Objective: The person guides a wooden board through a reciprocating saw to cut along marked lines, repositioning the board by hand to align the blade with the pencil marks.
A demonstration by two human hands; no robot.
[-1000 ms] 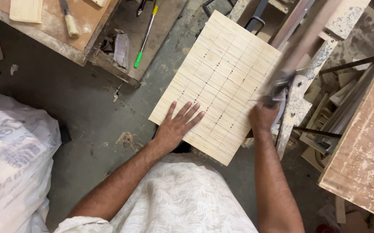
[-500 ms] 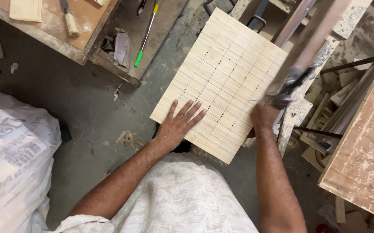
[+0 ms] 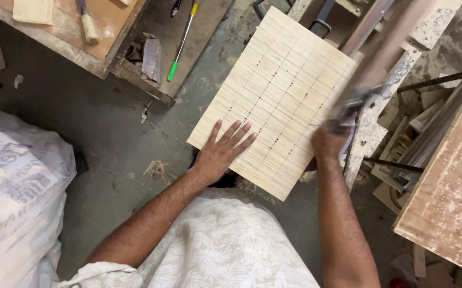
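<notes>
The wooden panel [image 3: 279, 96] lay on the floor [image 3: 108, 133], its long axis running up and away from the person. The left hand [image 3: 223, 152] pressed flat, fingers spread, on its near-left corner. The right hand [image 3: 329, 143] gripped a blurred tool [image 3: 372, 58] at the panel's right edge.

One head camera looks steeply down (close range) over the workshop floor [image 3: 108, 138].

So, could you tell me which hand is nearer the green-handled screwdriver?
Left. The left hand lies flat on the board, below the screwdriver; the right hand is at the board's far edge.
</notes>
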